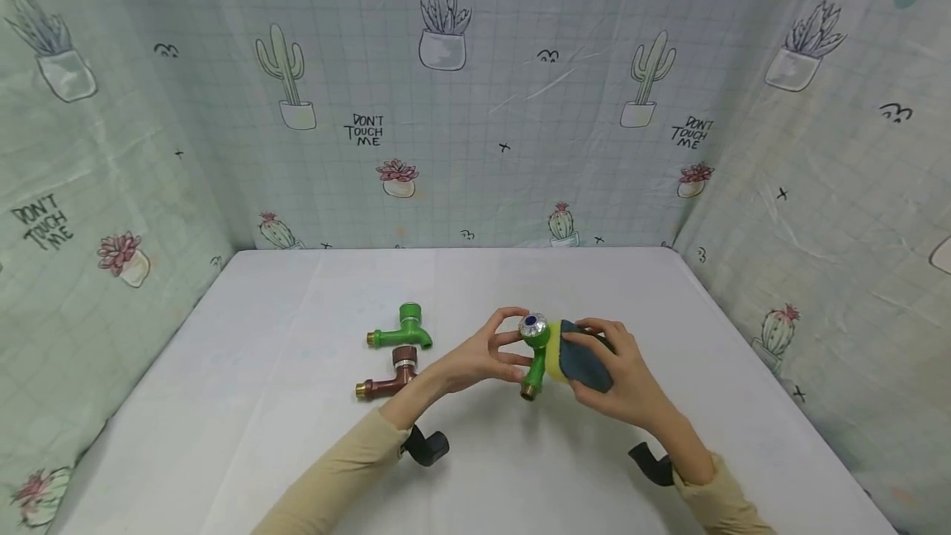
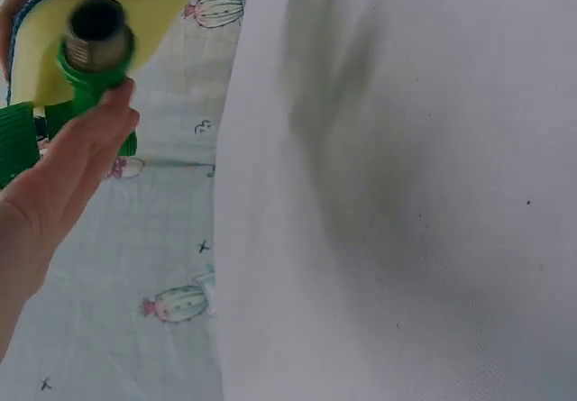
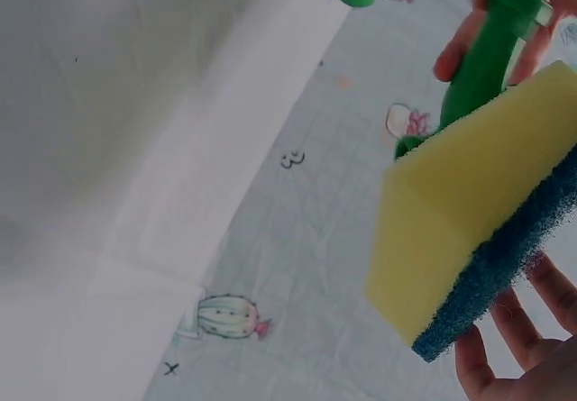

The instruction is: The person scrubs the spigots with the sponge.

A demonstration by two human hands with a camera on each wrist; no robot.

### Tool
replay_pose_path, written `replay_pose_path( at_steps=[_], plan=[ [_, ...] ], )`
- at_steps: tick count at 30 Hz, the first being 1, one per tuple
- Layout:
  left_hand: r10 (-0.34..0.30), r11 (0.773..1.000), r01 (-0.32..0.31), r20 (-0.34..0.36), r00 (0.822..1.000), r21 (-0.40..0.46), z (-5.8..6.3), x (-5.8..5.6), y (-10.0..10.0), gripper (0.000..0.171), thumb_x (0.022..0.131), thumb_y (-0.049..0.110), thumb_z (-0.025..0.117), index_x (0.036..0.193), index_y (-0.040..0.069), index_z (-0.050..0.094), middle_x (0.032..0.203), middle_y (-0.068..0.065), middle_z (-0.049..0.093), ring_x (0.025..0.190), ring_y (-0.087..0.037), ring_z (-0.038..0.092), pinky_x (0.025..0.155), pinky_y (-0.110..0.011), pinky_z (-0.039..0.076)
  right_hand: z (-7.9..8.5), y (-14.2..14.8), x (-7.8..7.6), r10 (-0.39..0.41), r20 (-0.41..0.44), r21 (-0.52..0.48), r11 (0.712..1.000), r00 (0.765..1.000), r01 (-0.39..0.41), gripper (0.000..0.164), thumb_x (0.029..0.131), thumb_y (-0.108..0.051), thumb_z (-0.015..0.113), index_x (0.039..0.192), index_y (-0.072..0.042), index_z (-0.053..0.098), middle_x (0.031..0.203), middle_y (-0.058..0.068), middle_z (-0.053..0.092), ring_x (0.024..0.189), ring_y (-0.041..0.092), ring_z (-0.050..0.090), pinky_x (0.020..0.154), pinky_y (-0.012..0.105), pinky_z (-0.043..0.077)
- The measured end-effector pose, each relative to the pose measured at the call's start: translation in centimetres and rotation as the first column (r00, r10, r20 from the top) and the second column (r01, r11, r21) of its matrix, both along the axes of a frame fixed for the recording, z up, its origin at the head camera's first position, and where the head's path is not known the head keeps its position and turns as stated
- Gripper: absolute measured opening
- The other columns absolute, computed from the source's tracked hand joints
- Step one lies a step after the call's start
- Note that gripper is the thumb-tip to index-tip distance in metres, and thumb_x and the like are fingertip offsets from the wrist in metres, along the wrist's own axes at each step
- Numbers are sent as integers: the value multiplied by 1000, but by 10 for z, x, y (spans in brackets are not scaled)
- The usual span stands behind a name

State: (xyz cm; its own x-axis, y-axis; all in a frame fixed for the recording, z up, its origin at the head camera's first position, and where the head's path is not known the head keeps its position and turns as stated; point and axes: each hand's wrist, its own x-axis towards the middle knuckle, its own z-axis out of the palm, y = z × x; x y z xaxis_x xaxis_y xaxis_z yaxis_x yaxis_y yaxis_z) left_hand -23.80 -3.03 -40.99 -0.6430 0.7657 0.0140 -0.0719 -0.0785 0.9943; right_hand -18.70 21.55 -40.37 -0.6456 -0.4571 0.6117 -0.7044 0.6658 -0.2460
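Observation:
Above the table, my left hand (image 1: pixel 486 357) grips a green tap (image 1: pixel 538 360) with a silver knob and a brass threaded end. In the head view the knob is uppermost and the threaded end points toward me; in the left wrist view that threaded end (image 2: pixel 97 41) faces the camera. My right hand (image 1: pixel 627 378) holds a sponge (image 1: pixel 584 360), fingers on its dark blue scouring side. The sponge's yellow side (image 3: pixel 469 180) is turned to the tap and overlaps its body in the right wrist view.
Left of my hands, a second green tap (image 1: pixel 401 338) lies on the white table (image 1: pixel 297 436), with a brown tap (image 1: pixel 386 386) nearer me, partly behind my left forearm. Black curved pieces (image 1: pixel 427 446) sit at both wrists. Patterned cloth (image 1: pixel 475 106) walls the back and sides.

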Motion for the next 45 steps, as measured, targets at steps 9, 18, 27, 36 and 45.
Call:
replay_pose_path(
  at_steps=[9,18,27,36,45],
  plan=[
    [123,991,-130,178,976,28,-4,9,-3,45,95,38,34,128,7,34,133,-26,39,115,-40,48,83,-45,50,2,-19,-3,44,-33,-15,999,998,-45,53,72,-33,69,120,-19,52,122,10,45,108,23,40,78,47,41],
    [74,985,-112,263,962,131,-6,14,-17,19,93,34,38,105,19,42,122,-10,49,118,-44,43,88,-55,43,9,-29,-13,6,-61,-30,1000,998,-8,50,77,-39,61,122,-18,51,121,12,46,106,25,41,79,50,38],
    [145,969,-194,289,946,151,-7,23,-24,50,94,30,38,135,2,29,131,-20,42,115,-43,46,88,-51,45,8,-36,-13,9,-42,-2,1000,999,-9,52,75,-35,66,123,-20,51,120,10,46,103,23,42,77,48,41],
    [306,923,-361,312,900,135,-9,24,-28,53,91,33,45,132,2,32,122,-14,49,117,-42,45,88,-54,43,0,-49,-1,87,-16,41,995,996,-86,56,73,-34,70,124,-23,49,122,7,45,104,18,40,75,42,45],
    [292,928,-348,325,899,131,-11,26,-32,50,90,35,46,129,6,36,116,-7,53,111,-39,52,88,-53,44,-3,-53,3,70,-68,46,997,995,-67,52,76,-40,65,123,-23,50,120,9,46,103,20,41,76,46,42]
  ],
)
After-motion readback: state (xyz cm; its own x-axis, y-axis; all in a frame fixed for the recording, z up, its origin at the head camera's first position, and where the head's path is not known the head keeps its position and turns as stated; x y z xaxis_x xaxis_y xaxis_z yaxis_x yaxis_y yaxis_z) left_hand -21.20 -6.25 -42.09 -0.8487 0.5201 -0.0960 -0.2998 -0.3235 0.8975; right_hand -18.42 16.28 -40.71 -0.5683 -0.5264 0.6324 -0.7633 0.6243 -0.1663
